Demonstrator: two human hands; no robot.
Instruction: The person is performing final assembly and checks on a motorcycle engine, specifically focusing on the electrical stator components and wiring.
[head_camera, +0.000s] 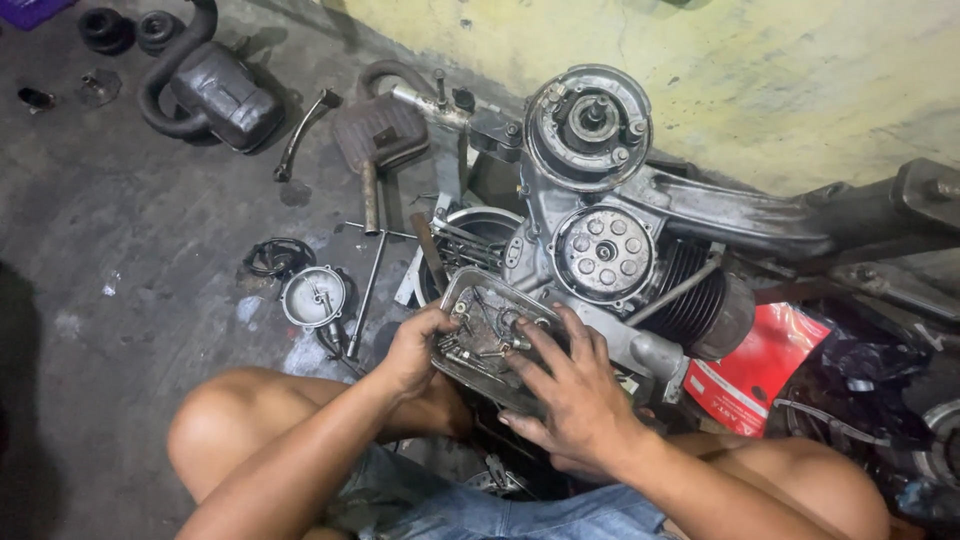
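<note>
Two hands of mine are on one tray (452, 292), a shallow metal tray full of bolts (478, 352) and small parts, held over my lap just in front of the engine (600, 250). Its long axis runs from upper left, near the engine, down to lower right toward my right knee. My left hand (412, 350) grips the near left rim, fingers curled over the edge with the tips inside, so it is closed on the tray. My right hand (570, 385) lies flat over the right half, fingers spread wide and pointing up-left along the tray; I cannot tell whether anything is pinched beneath them. The bolts sit between the two hands, just beside my left fingertips and ahead of my right ones, so the left is slightly nearer.

My right palm hides the tray's lower right corner and whatever lies under it. The small parts are too tangled and dim to tell apart. Beyond, on the floor (120, 260), lie a round cover (314, 297), a long rod (366, 292) and a muffler (215, 90); a red packet (760, 360) sits right of the engine.
</note>
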